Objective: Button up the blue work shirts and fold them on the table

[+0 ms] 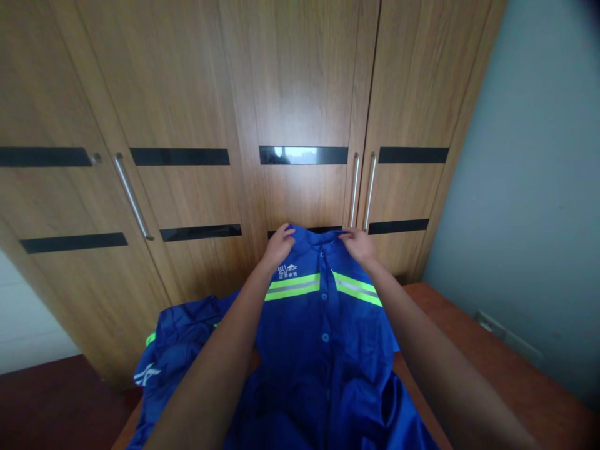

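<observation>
A blue work jacket hangs in front of me, its button front facing me and its lower part spread out toward me. Yellow-green bands with a grey stripe cross its chest, and a white logo sits on the left side. At the left end of the collar, my left hand pinches the cloth. My right hand grips the collar's other end. Between them the collar is drawn out, with its buttons running down the middle. My forearms cover parts of the sleeves.
More blue clothing with a white mark lies bunched at the left. Beneath is a reddish-brown surface. A wooden wardrobe with metal handles and dark strips stands right behind. A pale wall with a socket rises at the right.
</observation>
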